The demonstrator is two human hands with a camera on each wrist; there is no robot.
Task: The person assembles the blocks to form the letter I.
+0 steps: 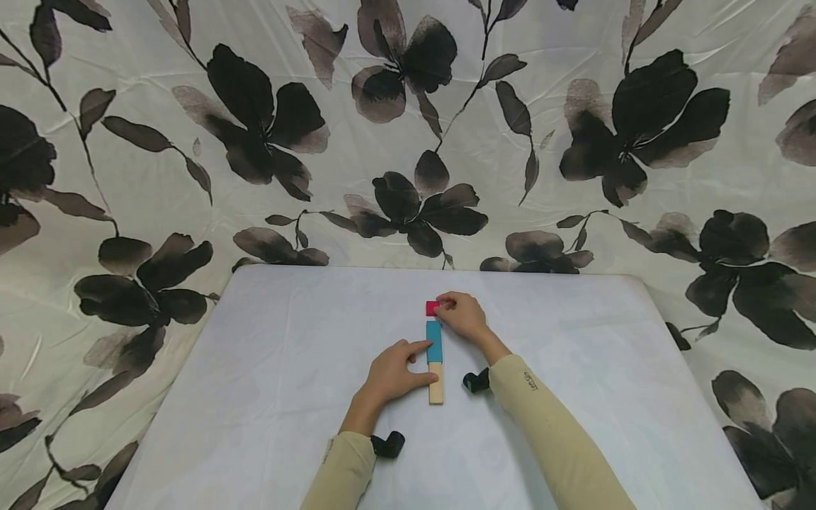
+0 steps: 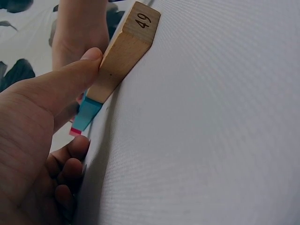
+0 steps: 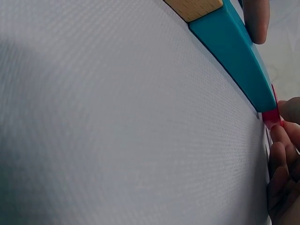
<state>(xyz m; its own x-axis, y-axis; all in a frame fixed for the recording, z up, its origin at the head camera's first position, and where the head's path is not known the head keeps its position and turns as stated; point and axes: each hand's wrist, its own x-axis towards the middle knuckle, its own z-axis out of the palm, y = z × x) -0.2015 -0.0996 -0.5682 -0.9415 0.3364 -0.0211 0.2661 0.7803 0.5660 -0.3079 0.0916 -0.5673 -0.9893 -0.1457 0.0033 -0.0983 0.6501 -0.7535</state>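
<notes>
On the white table, a plain wooden block (image 1: 436, 391) and a blue block (image 1: 434, 333) lie end to end in a line. The number 49 marks the wooden block's near end in the left wrist view. My left hand (image 1: 390, 374) rests at their left side, index finger on the blue block and thumb on the wooden one. At the far end, my right hand (image 1: 465, 316) pinches a small red block (image 1: 431, 309) between thumb and fingers. In the head view a narrow gap separates the red block from the blue one.
The white-covered table (image 1: 287, 368) spreads around the blocks. Behind it hangs a pale cloth (image 1: 510, 177) with dark flowers. A black wrist device (image 1: 389, 445) sits at the left sleeve, another black wrist device (image 1: 476, 381) at the right.
</notes>
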